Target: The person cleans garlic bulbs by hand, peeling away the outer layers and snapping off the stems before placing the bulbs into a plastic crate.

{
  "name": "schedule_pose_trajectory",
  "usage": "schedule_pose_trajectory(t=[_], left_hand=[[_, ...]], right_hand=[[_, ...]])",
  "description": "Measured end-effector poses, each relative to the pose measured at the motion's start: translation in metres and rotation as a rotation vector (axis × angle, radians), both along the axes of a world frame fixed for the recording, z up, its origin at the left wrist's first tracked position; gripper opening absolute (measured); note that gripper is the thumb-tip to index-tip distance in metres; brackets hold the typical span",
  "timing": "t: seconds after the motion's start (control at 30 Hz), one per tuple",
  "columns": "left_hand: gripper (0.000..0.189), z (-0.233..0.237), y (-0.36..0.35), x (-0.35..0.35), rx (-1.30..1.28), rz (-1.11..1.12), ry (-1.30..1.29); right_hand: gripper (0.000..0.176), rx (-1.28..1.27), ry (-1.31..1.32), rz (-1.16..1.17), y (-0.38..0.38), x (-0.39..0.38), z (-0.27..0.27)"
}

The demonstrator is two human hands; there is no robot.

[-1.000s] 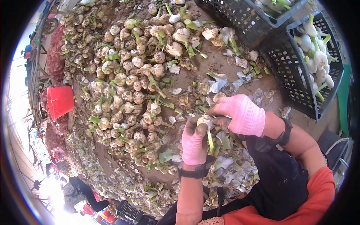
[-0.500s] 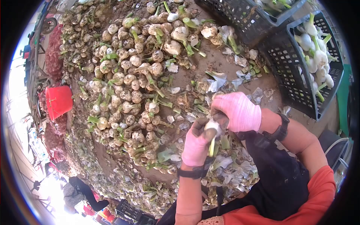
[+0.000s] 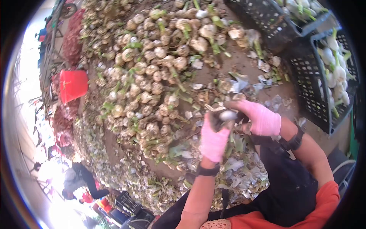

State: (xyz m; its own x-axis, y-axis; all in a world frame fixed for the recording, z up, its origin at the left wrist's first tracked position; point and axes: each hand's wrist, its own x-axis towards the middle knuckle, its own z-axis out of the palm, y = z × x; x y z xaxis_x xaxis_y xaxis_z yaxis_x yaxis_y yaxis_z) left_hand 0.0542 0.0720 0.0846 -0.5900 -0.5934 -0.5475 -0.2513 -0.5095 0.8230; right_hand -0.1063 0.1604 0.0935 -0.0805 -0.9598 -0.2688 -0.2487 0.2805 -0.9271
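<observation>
A white garlic bulb sits between my two gloved hands, low over the littered ground. My left hand, in a pink glove with dark, dirty fingers, is closed around the bulb from the near left. From the right, my right hand, gloved the same way, curls its fingers against the bulb's far side; motion smears the fingertips. A curled strip of dry garlic skin sticks out beyond the left thumb. To the left lies a wide heap of soil-stained garlic bulbs with green stems.
Black plastic crates with white garlic stand at the right and upper right. Peelings cover the ground below my hands. A red bucket and red mesh sacks line the left. Another person is at lower left.
The view has shifted, so the heap and crates sit further right and lower. My left hand has turned the bulb, and its green stem no longer shows below. A skin strip now sticks up.
</observation>
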Motion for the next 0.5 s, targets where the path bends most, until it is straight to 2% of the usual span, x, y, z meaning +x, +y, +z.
schedule_pose_trajectory(t=[0.03,0.07,0.1,0.13,0.17,0.2,0.23,0.27,0.3,0.33,0.37,0.4,0.43,0.47,0.5], left_hand=[[0.051,0.002,0.001,-0.002,-0.032,-0.026,-0.006],[0.050,0.004,0.003,-0.004,-0.062,-0.056,-0.010],[0.047,-0.003,0.008,-0.002,-0.081,0.050,0.033],[0.047,-0.001,0.000,0.003,-0.093,0.062,0.028],[0.046,0.004,-0.013,0.009,-0.180,0.038,-0.048],[0.044,0.009,-0.028,0.017,-0.264,0.013,-0.127],[0.043,0.008,-0.048,0.034,-0.358,0.052,-0.200],[0.041,0.014,-0.067,0.046,-0.409,0.127,-0.340],[0.046,0.014,-0.088,0.062,-0.402,0.163,-0.490],[0.047,0.003,-0.106,0.081,-0.516,0.196,-0.649],[0.049,-0.011,-0.128,0.107,-0.565,0.142,-0.736],[0.048,-0.009,-0.138,0.113,-0.713,0.026,-1.058],[0.056,-0.020,-0.151,0.130,-0.804,-0.131,-1.282],[0.056,-0.029,-0.158,0.138,-0.800,-0.127,-1.283],[0.062,-0.041,-0.164,0.145,-0.815,-0.238,-1.416]], right_hand=[[0.064,-0.050,0.003,-0.021,-0.002,0.006,-0.008],[0.053,-0.077,-0.028,-0.072,-0.009,0.009,-0.015],[0.048,0.049,-0.189,-0.145,-0.007,0.006,-0.019],[0.042,0.178,-0.347,-0.217,-0.011,0.000,-0.012],[0.035,0.136,-0.394,-0.293,-0.013,-0.008,-0.010],[0.038,0.032,-0.292,-0.330,-0.015,-0.020,-0.009],[0.042,0.013,-0.913,-0.614,-0.017,-0.035,-0.004],[0.044,-0.386,-1.176,-0.517,-0.014,-0.066,-0.023],[0.044,-0.515,-1.338,-0.429,-0.015,-0.100,-0.013],[0.043,-0.647,-1.493,-0.337,-0.014,-0.123,0.003],[0.043,-0.650,-1.492,-0.337,-0.016,-0.120,0.007],[0.041,-0.633,-1.306,-0.441,-0.019,-0.115,0.012],[0.039,-0.610,-1.119,-0.538,-0.023,-0.108,0.017],[0.037,-0.582,-0.931,-0.630,-0.023,-0.102,0.019],[0.035,-0.433,-1.038,-0.588,-0.023,-0.091,0.000]])
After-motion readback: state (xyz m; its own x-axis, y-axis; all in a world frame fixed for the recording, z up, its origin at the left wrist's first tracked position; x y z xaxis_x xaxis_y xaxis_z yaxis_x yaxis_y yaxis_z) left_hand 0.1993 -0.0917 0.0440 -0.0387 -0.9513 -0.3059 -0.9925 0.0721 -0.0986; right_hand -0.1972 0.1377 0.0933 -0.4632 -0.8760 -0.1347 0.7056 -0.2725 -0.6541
